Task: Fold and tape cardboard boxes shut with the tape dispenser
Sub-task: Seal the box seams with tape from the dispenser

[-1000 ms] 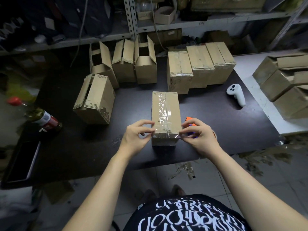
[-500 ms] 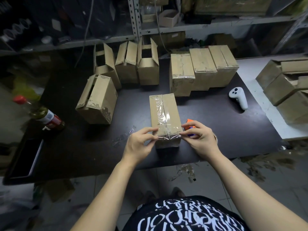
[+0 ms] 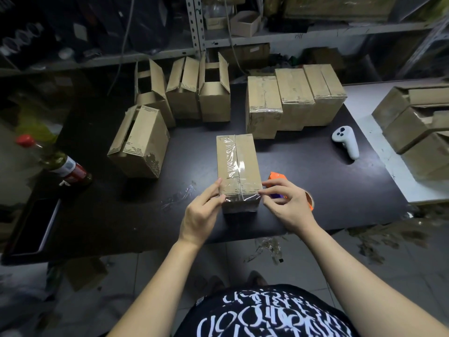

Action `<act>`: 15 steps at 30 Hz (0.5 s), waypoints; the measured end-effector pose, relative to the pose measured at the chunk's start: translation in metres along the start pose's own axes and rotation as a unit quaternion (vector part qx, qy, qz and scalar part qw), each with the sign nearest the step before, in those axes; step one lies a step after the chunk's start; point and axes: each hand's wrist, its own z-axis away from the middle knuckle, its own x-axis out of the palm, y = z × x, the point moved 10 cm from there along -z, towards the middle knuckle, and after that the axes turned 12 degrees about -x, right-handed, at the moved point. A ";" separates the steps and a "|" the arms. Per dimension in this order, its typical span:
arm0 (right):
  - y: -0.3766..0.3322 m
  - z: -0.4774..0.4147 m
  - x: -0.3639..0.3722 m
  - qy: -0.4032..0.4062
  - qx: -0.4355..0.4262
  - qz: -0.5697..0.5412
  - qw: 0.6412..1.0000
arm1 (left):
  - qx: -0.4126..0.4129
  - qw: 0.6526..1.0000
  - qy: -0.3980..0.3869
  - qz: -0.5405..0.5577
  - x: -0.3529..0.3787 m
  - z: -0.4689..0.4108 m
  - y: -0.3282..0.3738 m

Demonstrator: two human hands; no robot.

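A closed cardboard box [image 3: 245, 152] stands near the front middle of the black table [image 3: 303, 171], with clear tape [image 3: 233, 164] running along its top seam and over the near edge. My left hand [image 3: 200, 212] presses straight fingers flat against the box's near left side. My right hand [image 3: 288, 205] touches the near right corner with its fingertips, where the tape end lies. The orange and purple tape dispenser [image 3: 277, 176] lies on the table just behind my right hand, mostly hidden by it.
Three open boxes [image 3: 213, 98] and three taped ones [image 3: 294, 93] line the table's back. Another box [image 3: 141, 144] lies at the left. A white controller [image 3: 346, 141] lies at the right, a bottle [image 3: 65, 166] at the left edge. More boxes [image 3: 418, 122] sit on the white table.
Both hands have slid from pinching the tape on the box's near top edge down to its near side corners. The box has turned slightly.
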 end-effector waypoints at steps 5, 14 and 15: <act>-0.001 -0.001 0.002 0.027 0.020 -0.032 0.999 | -0.039 0.999 -0.016 0.033 -0.005 0.007 0.000; 0.001 -0.002 0.004 0.025 -0.012 -0.017 0.999 | -0.055 0.998 0.015 -0.003 -0.004 -0.006 0.004; 0.000 -0.003 0.004 0.020 -0.018 -0.012 1.000 | -0.054 0.998 0.016 -0.006 -0.004 -0.007 0.003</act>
